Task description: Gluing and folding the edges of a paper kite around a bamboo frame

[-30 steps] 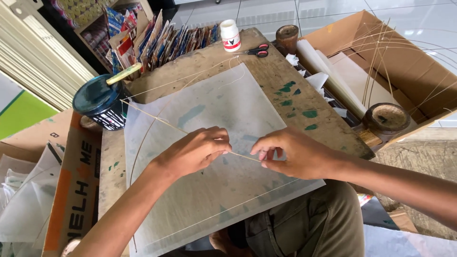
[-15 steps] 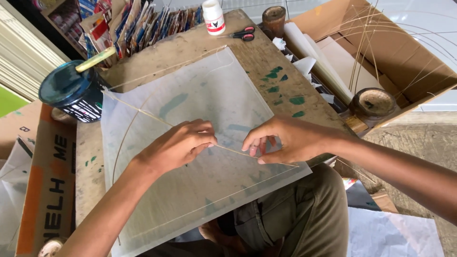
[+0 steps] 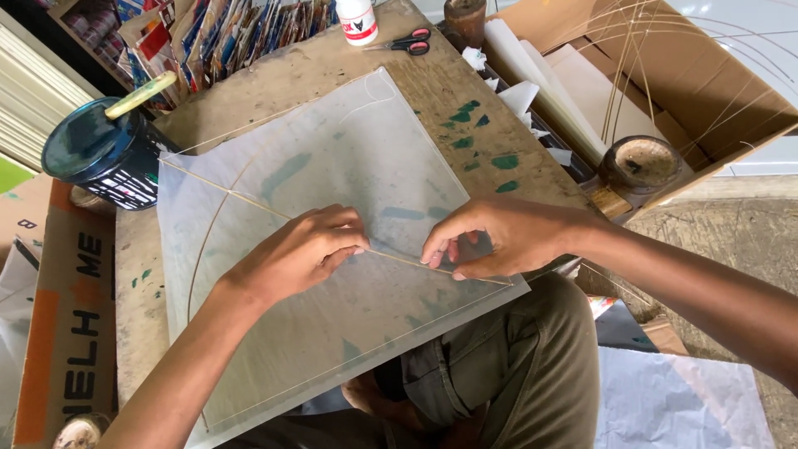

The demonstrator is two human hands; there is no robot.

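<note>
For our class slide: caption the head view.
Both hands, left and right, press a thin stick onto translucent paper on a worn table.

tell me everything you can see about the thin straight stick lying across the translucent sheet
The thin straight stick is pale, slender and looks like split bamboo. It lies flat and diagonal on the translucent paper sheet, running from the sheet's left edge down towards its right corner. A curved stick crosses it near the left end. The left hand and right hand press it down at mid-length with their fingers.
</note>
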